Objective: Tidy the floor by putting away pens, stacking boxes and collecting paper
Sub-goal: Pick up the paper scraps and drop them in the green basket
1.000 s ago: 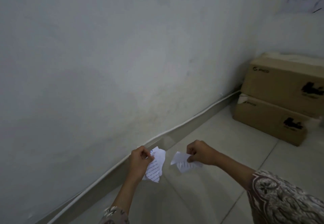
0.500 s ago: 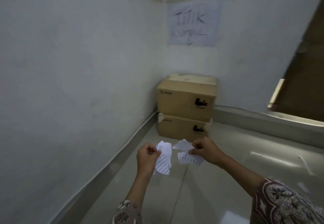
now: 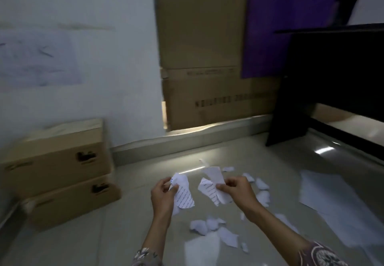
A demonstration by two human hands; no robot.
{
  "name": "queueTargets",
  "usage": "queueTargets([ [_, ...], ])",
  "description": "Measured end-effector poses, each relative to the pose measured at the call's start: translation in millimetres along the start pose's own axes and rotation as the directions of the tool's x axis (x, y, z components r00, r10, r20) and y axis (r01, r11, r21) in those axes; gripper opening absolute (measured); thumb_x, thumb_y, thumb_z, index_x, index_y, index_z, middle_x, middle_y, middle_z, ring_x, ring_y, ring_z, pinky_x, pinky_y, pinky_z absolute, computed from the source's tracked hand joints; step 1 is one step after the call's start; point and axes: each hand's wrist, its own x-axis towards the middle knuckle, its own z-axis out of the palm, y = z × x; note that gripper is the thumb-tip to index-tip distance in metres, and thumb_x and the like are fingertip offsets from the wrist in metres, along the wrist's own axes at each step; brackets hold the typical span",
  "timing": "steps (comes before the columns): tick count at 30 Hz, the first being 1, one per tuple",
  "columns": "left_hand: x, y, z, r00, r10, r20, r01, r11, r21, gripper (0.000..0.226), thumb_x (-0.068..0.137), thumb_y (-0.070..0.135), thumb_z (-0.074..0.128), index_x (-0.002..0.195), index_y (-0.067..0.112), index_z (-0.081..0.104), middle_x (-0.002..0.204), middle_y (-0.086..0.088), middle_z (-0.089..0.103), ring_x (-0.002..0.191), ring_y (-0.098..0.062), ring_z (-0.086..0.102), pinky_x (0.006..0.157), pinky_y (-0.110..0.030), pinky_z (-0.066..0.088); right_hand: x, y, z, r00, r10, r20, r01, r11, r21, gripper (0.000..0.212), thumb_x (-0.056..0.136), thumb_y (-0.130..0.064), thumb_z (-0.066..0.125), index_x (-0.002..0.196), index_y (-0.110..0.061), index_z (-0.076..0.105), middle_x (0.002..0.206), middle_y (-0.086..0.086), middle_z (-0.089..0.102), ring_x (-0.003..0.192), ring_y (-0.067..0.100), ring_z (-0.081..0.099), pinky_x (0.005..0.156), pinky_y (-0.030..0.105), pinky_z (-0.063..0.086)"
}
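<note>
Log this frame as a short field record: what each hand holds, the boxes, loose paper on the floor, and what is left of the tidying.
left hand: pinches a printed paper scrap
right hand: grips torn paper pieces
boxes: two cardboard boxes stacked against the wall, left
floor scraps: many torn white bits lying below and beside the hands
large sheets: flat on the floor, right
remaining: paper collection unfinished; no pens visible

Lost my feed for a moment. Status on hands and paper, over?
Left hand pinching one torn paper piece. Right hand pinching another torn piece. Loose scraps on the floor below. Boxes stacked, left.
</note>
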Motion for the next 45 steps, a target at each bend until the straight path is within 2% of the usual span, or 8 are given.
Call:
queueTargets([
  [6,-62.7,5.9,125.8,0.957,-0.015,0.290,0.006,1.000,0.031,0.018,0.080,-0.004,0.062,0.064,0.003,0.058,0.062,-0.007,0.051,0.062,-0.018,0.043,0.058,-0.030,0.035,-70.0,37.1,-120.6,0.916,0.132,-0.378,-0.102,0.990,0.098,0.025,0.079,0.001,0.065,0.059,-0.006,0.051,0.060,0.009,0.051,0.056,0.016,0.048,0.046,0.018,0.038],
  [11,-121.5,12.5,208.2,0.848,-0.009,0.530,-0.017,0.999,0.045,0.029,0.081,-0.002,0.062,0.054,0.006,0.054,0.057,-0.007,0.045,0.059,-0.017,0.038,0.054,-0.029,0.031,-138.9,61.9,-205.4,0.761,0.166,-0.627,-0.143,0.986,0.088,0.041,0.078,-0.002,0.066,0.055,-0.016,0.035,0.057,0.003,0.034,0.058,0.014,0.036,0.051,0.024,0.028],
  [16,-209.7,27.4,294.6,0.708,0.005,0.706,-0.040,0.999,0.034,0.042,0.080,-0.002,0.064,0.047,0.014,0.043,0.048,0.002,0.037,0.052,-0.015,0.032,0.050,-0.027,0.027,-212.8,73.0,-291.2,0.561,0.105,-0.821,-0.145,0.989,0.028,0.031,0.080,-0.005,0.067,0.057,-0.010,0.045,0.059,0.013,0.047,0.058,0.016,0.045,0.050,0.024,0.032],
  [22,-318.0,61.6,382.4,0.503,0.010,0.864,-0.058,0.998,0.023,0.041,0.079,0.002,0.065,0.047,0.017,0.044,0.048,0.005,0.040,0.051,-0.008,0.036,0.051,-0.023,0.030,-277.9,79.5,-370.7,0.325,0.036,-0.945,-0.163,0.987,-0.018,0.025,0.083,-0.007,0.065,0.069,0.011,0.055,0.070,0.030,0.061,0.064,0.040,0.060,0.057,0.034,0.041],
  [26,-383.3,70.8,431.3,0.393,-0.007,0.919,-0.065,0.997,0.035,0.032,0.081,0.007,0.065,0.054,0.013,0.049,0.056,0.001,0.046,0.055,-0.011,0.040,0.053,-0.024,0.032,-323.3,99.7,-411.3,0.169,0.093,-0.981,-0.224,0.973,0.054,0.027,0.085,-0.008,0.063,0.070,0.013,0.053,0.063,0.030,0.054,0.056,0.027,0.049,0.055,0.032,0.035],
  [34,-441.3,58.5,478.9,0.248,-0.140,0.959,-0.148,0.972,0.180,0.022,0.082,0.015,0.069,0.071,0.003,0.055,0.060,-0.014,0.058,0.040,-0.016,0.053,0.047,-0.025,0.047,-358.2,133.1,-460.3,0.115,0.210,-0.971,-0.383,0.911,0.152,0.022,0.085,-0.005,0.062,0.073,0.011,0.057,0.068,0.022,0.054,0.058,0.023,0.046,0.054,0.030,0.032],
  [38,-435.2,56.7,486.7,0.304,-0.056,0.951,-0.204,0.971,0.123,0.027,0.082,0.020,0.068,0.099,0.000,0.061,0.087,-0.012,0.063,0.082,-0.025,0.061,0.076,-0.032,0.050,-359.0,141.8,-470.7,0.171,0.313,-0.934,-0.447,0.870,0.209,0.018,0.087,-0.016,0.062,0.079,0.000,0.059,0.073,0.013,0.059,0.066,0.024,0.057,0.061,0.035,0.046],
  [45,-396.0,50.7,471.1,0.464,0.037,0.885,-0.231,0.970,0.081,0.019,0.085,0.011,0.063,0.100,0.000,0.060,0.090,-0.008,0.060,0.086,-0.019,0.055,0.074,-0.026,0.040,-350.4,136.3,-465.0,0.187,0.273,-0.944,-0.498,0.854,0.149,0.014,0.089,-0.015,0.058,0.097,-0.005,0.062,0.089,0.007,0.060,0.092,0.025,0.056,0.075,0.030,0.039],
])
